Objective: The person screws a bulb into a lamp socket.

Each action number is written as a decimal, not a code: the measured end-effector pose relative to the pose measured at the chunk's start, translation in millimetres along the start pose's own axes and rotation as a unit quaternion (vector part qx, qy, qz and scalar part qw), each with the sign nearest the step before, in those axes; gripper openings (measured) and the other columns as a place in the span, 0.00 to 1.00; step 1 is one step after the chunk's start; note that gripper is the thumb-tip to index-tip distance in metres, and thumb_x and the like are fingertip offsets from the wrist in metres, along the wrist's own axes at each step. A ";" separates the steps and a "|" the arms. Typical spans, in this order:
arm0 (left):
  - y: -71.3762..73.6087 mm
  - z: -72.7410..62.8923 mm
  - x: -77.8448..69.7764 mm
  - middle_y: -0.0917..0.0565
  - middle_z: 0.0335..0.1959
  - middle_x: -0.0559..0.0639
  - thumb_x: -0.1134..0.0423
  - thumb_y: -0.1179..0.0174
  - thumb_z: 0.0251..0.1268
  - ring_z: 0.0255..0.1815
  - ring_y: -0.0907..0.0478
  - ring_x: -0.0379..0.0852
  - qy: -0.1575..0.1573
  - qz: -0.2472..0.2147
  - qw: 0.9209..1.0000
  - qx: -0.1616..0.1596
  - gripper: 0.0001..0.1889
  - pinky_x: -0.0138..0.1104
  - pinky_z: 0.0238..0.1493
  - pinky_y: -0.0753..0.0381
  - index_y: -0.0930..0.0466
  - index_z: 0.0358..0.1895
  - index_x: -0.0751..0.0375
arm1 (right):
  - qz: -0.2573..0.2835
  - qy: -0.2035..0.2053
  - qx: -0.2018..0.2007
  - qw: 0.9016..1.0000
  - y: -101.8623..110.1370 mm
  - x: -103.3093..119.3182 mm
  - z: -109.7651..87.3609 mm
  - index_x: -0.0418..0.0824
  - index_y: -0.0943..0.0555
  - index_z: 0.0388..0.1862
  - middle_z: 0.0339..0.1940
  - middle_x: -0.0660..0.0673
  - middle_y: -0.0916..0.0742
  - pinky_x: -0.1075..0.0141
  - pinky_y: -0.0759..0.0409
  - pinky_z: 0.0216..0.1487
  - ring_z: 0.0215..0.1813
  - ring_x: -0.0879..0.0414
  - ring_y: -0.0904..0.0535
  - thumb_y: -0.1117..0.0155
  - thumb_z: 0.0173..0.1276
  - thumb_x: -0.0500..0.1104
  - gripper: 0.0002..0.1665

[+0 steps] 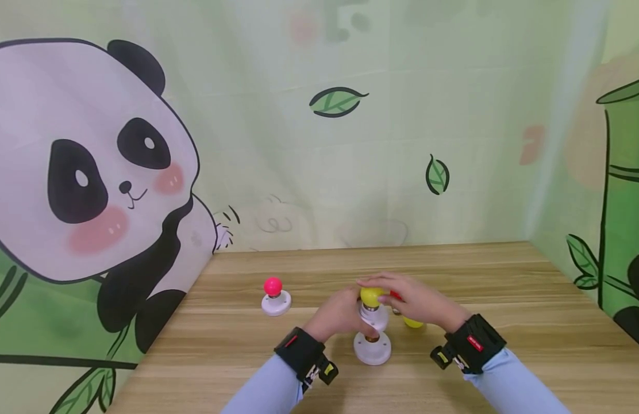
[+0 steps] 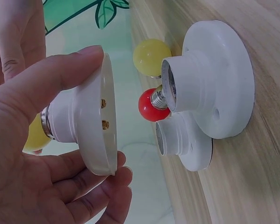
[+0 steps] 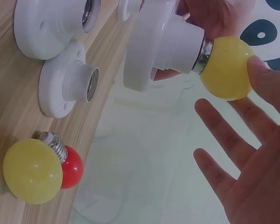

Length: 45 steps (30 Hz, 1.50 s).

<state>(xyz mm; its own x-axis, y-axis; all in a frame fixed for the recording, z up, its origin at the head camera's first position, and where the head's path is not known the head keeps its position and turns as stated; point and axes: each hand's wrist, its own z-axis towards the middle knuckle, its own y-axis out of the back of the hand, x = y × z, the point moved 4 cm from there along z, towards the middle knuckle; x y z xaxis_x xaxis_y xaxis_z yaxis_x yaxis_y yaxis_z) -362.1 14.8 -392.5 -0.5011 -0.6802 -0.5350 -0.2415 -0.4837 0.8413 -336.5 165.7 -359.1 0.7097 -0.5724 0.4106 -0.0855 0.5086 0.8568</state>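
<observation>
Left hand (image 1: 342, 313): I've got its grip clamped on the raised lamp holder (image 2: 95, 121), thumb on one side of the rim, fingers on the other.
Raised lamp holder: white, lifted clear of the worktop (image 1: 195, 356), and I can see brassy terminals on its underside in the left wrist view.
Right hand (image 1: 420, 299): grip is together on the held yellow bulb (image 3: 226, 67), thumb and index finger pinching the round part, other fingers spread out to the side.
Held yellow bulb: sitting in the top of the raised lamp holder, with a strip of metal collar showing between the two.
Near lamp holder (image 1: 372, 348): white, flat on the worktop right below the left hand, socket mouth up.
Second lamp holder (image 2: 196, 144): same kind, also socket up. It overlaps the near one in both my wrist feeds, so can't tell if they touch.
Loose bulbs: loose yellow bulb (image 3: 32, 170) and loose red bulb (image 3: 73, 170) lie close together on the worktop, under the right hand.
Pink bulb (image 1: 273, 286): upright in the far-left lamp holder (image 1: 276, 305), well apart from both hands.
Backdrop (image 1: 278, 144): pale green, with a big cartoon panda (image 1: 97, 201) on my left.
</observation>
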 end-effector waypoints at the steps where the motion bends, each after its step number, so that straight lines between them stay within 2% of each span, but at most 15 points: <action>1: -0.4 0.2 0.2 0.17 0.49 0.46 0.55 0.19 0.33 0.45 0.21 0.42 0.001 0.001 1.000 0.000 0.43 0.36 0.48 0.22 0.26 0.61 0.54 | -0.006 -0.003 -0.003 1.000 0.4 0.4 0.2 0.49 0.27 0.68 0.64 0.46 0.22 0.54 0.23 0.57 0.61 0.51 0.24 0.43 0.72 0.40 0.25; 5: -1.2 0.7 0.0 0.16 0.47 0.45 0.54 0.19 0.33 0.44 0.21 0.41 -0.004 0.011 1.000 0.001 0.40 0.36 0.47 0.22 0.24 0.58 0.54 | -0.032 -0.014 -0.019 0.999 0.8 0.9 1.4 0.49 0.25 0.64 0.58 0.49 0.19 0.60 0.21 0.50 0.51 0.56 0.22 0.40 0.71 0.48 0.24; 8: -1.5 0.9 -0.4 0.16 0.46 0.45 0.54 0.19 0.33 0.43 0.21 0.41 -0.011 0.017 1.000 0.001 0.39 0.34 0.46 0.22 0.24 0.57 0.54 | -0.055 -0.019 -0.034 0.998 0.3 1.0 2.0 0.50 0.23 0.62 0.54 0.51 0.19 0.64 0.22 0.45 0.47 0.56 0.23 0.39 0.69 0.53 0.24; 13: -1.9 1.2 -1.1 0.16 0.44 0.44 0.54 0.20 0.33 0.41 0.21 0.40 -0.018 0.021 1.000 -0.003 0.38 0.33 0.44 0.23 0.23 0.55 0.54 | -0.077 -0.024 -0.052 0.995 -0.4 1.5 2.5 0.51 0.21 0.59 0.52 0.51 0.18 0.61 0.23 0.45 0.47 0.51 0.21 0.37 0.66 0.55 0.24; 22: -1.9 0.8 -0.7 0.16 0.44 0.45 0.54 0.19 0.32 0.41 0.21 0.40 -0.019 0.014 1.000 -0.003 0.38 0.34 0.44 0.23 0.23 0.55 0.54 | -0.073 -0.017 -0.056 0.996 -1.8 0.7 2.1 0.51 0.22 0.60 0.53 0.51 0.19 0.59 0.22 0.47 0.49 0.50 0.22 0.36 0.66 0.56 0.26; 25: -2.0 0.7 0.6 0.16 0.46 0.45 0.54 0.19 0.33 0.43 0.21 0.41 -0.013 0.010 1.000 -0.003 0.38 0.35 0.46 0.22 0.24 0.56 0.54 | -0.049 0.002 -0.050 0.998 -2.0 1.5 0.9 0.49 0.25 0.64 0.61 0.45 0.21 0.51 0.23 0.55 0.59 0.45 0.23 0.39 0.69 0.53 0.26; 29: -1.9 0.6 2.0 0.16 0.48 0.46 0.53 0.19 0.33 0.45 0.21 0.42 -0.002 0.002 1.000 -0.001 0.40 0.36 0.48 0.22 0.25 0.58 0.55 | 0.006 0.025 -0.017 1.000 -2.0 2.6 -1.1 0.47 0.31 0.70 0.73 0.41 0.30 0.43 0.33 0.66 0.72 0.41 0.35 0.47 0.75 0.44 0.25; 34: -1.0 0.3 2.0 0.16 0.49 0.47 0.53 0.19 0.32 0.46 0.20 0.43 0.005 0.000 1.000 0.000 0.42 0.37 0.48 0.22 0.25 0.59 0.56 | 0.035 0.034 0.012 0.999 -2.3 1.8 -2.0 0.45 0.32 0.71 0.73 0.42 0.30 0.44 0.37 0.69 0.74 0.43 0.37 0.50 0.76 0.39 0.26; 45: -0.6 -0.7 1.6 0.17 0.49 0.47 0.53 0.18 0.31 0.45 0.21 0.42 -0.001 -0.001 1.000 -0.003 0.43 0.37 0.48 0.22 0.26 0.59 0.56 | 0.026 0.021 0.013 0.999 -2.7 0.6 -2.0 0.46 0.30 0.69 0.70 0.45 0.26 0.47 0.33 0.67 0.71 0.45 0.32 0.49 0.74 0.35 0.26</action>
<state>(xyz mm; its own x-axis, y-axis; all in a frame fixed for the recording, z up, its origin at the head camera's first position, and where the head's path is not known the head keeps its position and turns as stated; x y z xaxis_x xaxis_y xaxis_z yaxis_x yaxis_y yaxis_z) -362.2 13.6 -393.9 -0.5027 -0.6776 -0.5368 -0.2382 -0.4884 0.8395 -334.4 165.3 -361.8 0.7330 -0.5173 0.4416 -0.1407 0.5199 0.8426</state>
